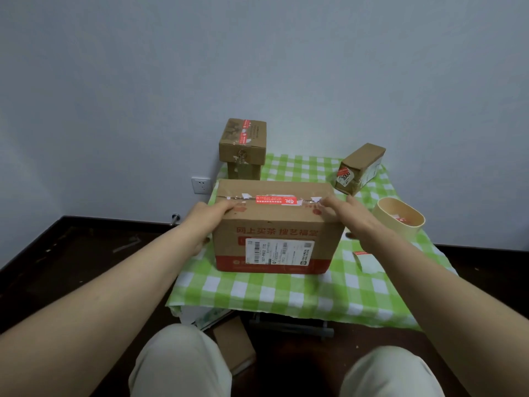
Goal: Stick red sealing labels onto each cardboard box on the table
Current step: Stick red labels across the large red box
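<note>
While arms reach, both hands [210,214] flank box [276,224].

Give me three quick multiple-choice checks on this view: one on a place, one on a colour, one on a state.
1. The round tan container sits where relative to the big box?
A. right of it
B. left of it
C. on top of it

2. The tablecloth is checked white and:
A. blue
B. green
C. red

3. The big box's top seam:
A. bare
B. flaps open
C. carries a red label

Key: A, it stands off the box's right side; B, green squares show; C, the label lies across the seam between the left hand and right hand.
</note>
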The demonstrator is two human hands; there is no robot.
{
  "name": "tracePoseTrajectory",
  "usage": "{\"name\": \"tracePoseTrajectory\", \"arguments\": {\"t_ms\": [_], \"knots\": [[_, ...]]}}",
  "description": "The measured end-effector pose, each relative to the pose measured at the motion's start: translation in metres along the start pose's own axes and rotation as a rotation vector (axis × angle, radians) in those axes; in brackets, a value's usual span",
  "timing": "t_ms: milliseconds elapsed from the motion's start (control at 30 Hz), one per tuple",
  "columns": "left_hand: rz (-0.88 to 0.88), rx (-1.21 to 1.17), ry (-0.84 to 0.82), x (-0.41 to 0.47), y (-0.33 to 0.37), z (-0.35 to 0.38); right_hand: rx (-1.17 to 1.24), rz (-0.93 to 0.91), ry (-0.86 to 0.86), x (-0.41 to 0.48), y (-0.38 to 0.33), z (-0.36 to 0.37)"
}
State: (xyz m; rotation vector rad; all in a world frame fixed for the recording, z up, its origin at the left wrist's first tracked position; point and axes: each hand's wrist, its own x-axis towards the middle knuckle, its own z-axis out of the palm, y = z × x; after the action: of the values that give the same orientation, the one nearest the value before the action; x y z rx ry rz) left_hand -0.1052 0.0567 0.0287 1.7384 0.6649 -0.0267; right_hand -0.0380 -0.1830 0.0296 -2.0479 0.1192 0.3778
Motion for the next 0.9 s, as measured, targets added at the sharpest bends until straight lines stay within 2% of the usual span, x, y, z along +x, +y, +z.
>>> {"name": "tracePoseTrajectory", "arguments": {"t_ms": [100,233,367,500,633,700,800,900], "knots": [[-0.024,-0.056,-0.056,-0.001,0.000,-0.001,0.062,0.058,-0.069,0.003,0.004,0.001],[0.032,-0.125,-0.037,-0.006,0.011,-0.005,0.057,-0.066,-0.173,0.000,0.009,-0.013],[0.092,-0.147,-0.038,-0.011,0.029,-0.004,-0.265,-0.231,-0.297,-0.015,0.012,-0.025],[0.096,-0.081,-0.067,-0.015,0.041,0.004,-0.276,-0.201,-0.237,-0.018,0.017,-0.036],[0.111,-0.024,-0.123,-0.013,0.046,0.017,-0.692,-0.145,-0.132,-0.026,0.016,-0.048],[0.119,-0.007,-0.134,-0.012,0.050,0.022,-0.755,-0.145,-0.093,-0.032,0.013,-0.049],[0.139,-0.022,-0.130,-0.007,0.053,0.029,-0.655,-0.142,-0.099,-0.033,0.017,-0.052],[0.196,-0.124,-0.087,-0.002,0.058,0.036,-0.291,-0.137,-0.066,-0.034,0.018,-0.057]]}}
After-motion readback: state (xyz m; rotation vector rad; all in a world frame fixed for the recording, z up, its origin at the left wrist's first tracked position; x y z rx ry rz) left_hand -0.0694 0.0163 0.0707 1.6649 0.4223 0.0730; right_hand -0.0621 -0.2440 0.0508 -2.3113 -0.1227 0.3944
